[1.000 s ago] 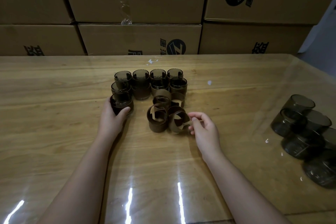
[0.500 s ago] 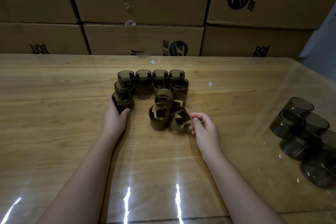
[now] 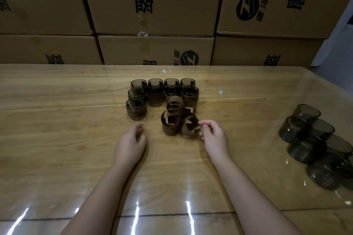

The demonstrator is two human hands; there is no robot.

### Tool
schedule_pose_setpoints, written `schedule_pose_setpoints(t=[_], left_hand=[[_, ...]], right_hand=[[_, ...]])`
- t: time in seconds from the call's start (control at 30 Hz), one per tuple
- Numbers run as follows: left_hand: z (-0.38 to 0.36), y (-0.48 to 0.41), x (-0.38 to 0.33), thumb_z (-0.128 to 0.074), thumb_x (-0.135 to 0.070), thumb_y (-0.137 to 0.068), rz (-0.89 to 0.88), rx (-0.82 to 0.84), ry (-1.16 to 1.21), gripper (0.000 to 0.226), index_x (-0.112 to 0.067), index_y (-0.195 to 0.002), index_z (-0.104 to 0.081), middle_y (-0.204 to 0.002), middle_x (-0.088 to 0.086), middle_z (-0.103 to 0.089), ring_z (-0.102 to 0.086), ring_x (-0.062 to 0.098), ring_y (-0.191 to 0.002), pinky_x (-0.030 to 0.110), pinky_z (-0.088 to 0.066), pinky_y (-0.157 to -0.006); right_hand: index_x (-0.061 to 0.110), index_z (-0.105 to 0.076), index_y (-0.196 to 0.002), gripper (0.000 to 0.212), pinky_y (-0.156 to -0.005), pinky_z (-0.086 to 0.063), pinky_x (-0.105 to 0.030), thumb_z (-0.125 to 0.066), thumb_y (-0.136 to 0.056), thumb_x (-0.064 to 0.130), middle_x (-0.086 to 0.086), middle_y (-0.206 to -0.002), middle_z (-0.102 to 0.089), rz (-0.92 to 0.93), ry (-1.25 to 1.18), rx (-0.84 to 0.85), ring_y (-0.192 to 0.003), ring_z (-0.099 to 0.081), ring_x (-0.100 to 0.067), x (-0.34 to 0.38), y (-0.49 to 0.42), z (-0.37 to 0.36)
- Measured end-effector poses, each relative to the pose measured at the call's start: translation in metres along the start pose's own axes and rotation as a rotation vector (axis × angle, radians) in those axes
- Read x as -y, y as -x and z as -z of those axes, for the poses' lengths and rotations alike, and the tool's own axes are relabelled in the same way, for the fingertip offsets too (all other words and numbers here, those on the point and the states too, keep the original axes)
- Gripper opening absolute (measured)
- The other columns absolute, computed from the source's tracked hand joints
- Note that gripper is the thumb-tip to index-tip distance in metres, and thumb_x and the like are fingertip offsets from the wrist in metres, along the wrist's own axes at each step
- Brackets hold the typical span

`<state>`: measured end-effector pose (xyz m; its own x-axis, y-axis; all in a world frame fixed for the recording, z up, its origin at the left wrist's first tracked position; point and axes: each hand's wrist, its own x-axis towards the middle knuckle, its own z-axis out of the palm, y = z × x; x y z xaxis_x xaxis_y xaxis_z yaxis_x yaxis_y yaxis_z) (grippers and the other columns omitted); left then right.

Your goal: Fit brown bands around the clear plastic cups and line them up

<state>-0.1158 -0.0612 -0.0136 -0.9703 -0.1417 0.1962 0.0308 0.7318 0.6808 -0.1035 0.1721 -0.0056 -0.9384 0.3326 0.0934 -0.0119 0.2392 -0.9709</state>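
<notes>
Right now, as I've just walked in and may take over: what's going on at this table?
A person is fitting brown bands onto clear cups. The banded cups stand in rows on the table, with loose bands heaped in front of them. The left hand hovers by the closest banded cup, holding nothing. The right hand has fingertips at the edge of the nearest loose band; whether they pinch it is unclear. The bare cups wait at the right.
</notes>
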Motion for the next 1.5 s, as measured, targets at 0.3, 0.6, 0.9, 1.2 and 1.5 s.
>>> schedule_pose_setpoints(t=[0.3, 0.6, 0.9, 1.2, 1.5], left_hand=[[0.002, 0.021, -0.006, -0.058, -0.016, -0.091, -0.439, 0.159, -0.146, 0.021, -0.023, -0.107, -0.07, -0.123, -0.009, -0.063, -0.055, 0.008, -0.115, 0.024, -0.042, -0.098], [0.004, 0.02, -0.009, -0.058, -0.015, -0.091, -0.382, 0.163, -0.12, 0.02, -0.022, -0.104, -0.071, -0.122, -0.012, -0.063, -0.053, 0.005, -0.115, 0.019, -0.037, -0.098], [0.008, 0.021, -0.012, -0.058, -0.015, -0.092, -0.349, 0.172, -0.094, 0.019, -0.022, -0.104, -0.071, -0.119, -0.016, -0.062, -0.051, 0.002, -0.114, 0.015, -0.035, -0.095], [0.009, 0.02, -0.013, -0.057, -0.015, -0.092, -0.343, 0.192, -0.075, 0.019, -0.02, -0.104, -0.071, -0.118, -0.014, -0.063, -0.051, 0.002, -0.113, 0.017, -0.037, -0.095], [0.009, 0.02, -0.013, -0.058, -0.016, -0.092, -0.346, 0.19, -0.066, 0.018, -0.022, -0.102, -0.072, -0.116, -0.014, -0.064, -0.051, 0.003, -0.112, 0.017, -0.037, -0.094]], right_hand=[[0.031, -0.063, -0.089, 0.027, -0.073, -0.05, -0.022, -0.046, -0.099, 0.012, 0.005, -0.115, -0.056, -0.029, -0.057, -0.118, -0.088, -0.061, -0.01, 0.003, 0.0, 0.011], [0.01, -0.047, -0.141, 0.047, -0.099, -0.043, -0.044, -0.05, -0.095, 0.011, -0.013, -0.161, 0.0, -0.012, 0.581, -0.553, -0.128, -0.045, -0.041, -0.016, -0.032, 0.092], [0.0, -0.058, -0.123, 0.034, -0.075, -0.045, -0.035, -0.057, -0.093, 0.015, -0.015, -0.15, -0.018, -0.148, 0.694, -0.617, -0.093, -0.053, -0.029, -0.028, -0.044, 0.116], [-0.006, -0.06, -0.115, 0.03, -0.075, -0.033, -0.031, -0.052, -0.095, 0.015, -0.016, -0.137, -0.033, -0.085, 0.829, -0.522, -0.102, -0.051, -0.032, -0.027, -0.042, 0.105], [-0.009, -0.062, -0.104, 0.031, -0.074, -0.04, -0.034, -0.053, -0.095, 0.019, -0.019, -0.139, -0.033, -0.133, 0.908, -0.525, -0.108, -0.052, -0.034, -0.021, -0.039, 0.107]])
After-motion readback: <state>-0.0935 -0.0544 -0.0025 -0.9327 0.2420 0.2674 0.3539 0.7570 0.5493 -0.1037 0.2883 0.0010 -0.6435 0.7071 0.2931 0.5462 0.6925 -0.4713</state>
